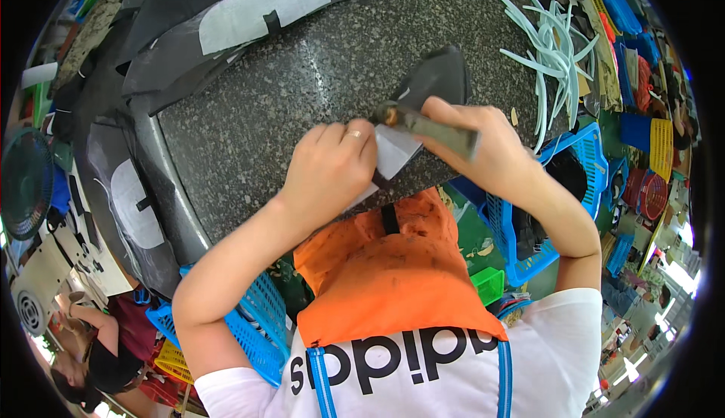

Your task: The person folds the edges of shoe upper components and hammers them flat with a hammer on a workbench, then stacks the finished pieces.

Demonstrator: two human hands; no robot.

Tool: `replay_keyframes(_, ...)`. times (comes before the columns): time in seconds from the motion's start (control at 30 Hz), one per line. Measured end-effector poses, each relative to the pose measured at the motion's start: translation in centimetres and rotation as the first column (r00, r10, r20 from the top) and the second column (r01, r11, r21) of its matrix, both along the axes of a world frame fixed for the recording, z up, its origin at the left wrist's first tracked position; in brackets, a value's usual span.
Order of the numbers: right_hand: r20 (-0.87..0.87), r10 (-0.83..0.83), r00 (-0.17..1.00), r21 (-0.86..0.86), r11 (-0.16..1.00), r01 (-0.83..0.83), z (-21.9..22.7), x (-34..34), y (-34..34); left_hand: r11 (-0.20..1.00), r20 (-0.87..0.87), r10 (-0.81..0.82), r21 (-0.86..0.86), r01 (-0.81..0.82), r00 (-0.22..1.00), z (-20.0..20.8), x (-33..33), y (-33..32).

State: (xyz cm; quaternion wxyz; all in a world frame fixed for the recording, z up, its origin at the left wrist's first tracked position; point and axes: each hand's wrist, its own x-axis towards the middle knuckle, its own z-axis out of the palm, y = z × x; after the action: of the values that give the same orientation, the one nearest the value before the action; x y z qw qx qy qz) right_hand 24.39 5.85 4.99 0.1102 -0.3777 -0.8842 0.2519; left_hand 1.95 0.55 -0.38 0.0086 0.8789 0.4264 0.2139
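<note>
A black cut piece (438,78) with a pale grey-white patch (396,151) lies near the front edge of the speckled dark stone worktop (325,78). My left hand (332,163), a ring on one finger, is closed with its curled fingers pressed on the piece's left side; the fingertips are hidden. In my right hand (487,146) is a hammer (434,129), held just above the piece. Its metal head is slightly blurred, and a brown spot shows at its left end. Whether it touches the piece I cannot tell.
Stacked black pieces with pale patches (264,12) lie at far left; more (136,203) hang beside the worktop. Pale blue strips (559,63) lie tangled at far right. Blue baskets (521,259) stand below both sides. An orange apron (393,282) covers my front. Another person (113,350) is lower left.
</note>
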Motion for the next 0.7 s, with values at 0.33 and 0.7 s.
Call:
replay_keyframes(0.33,0.167,-0.123,0.978,-0.102,0.985,0.142,0.5,0.1,1.5,0.93,0.309,0.205,-0.356,-0.086,0.929,-1.0,-0.1,1.5)
replay_keyframes(0.7,0.096,-0.067,0.993,-0.143,0.986,0.08,-0.4,-0.9,-0.4,0.965,0.245,0.143,-0.25,-0.08,0.959,-0.7,-1.7,0.3)
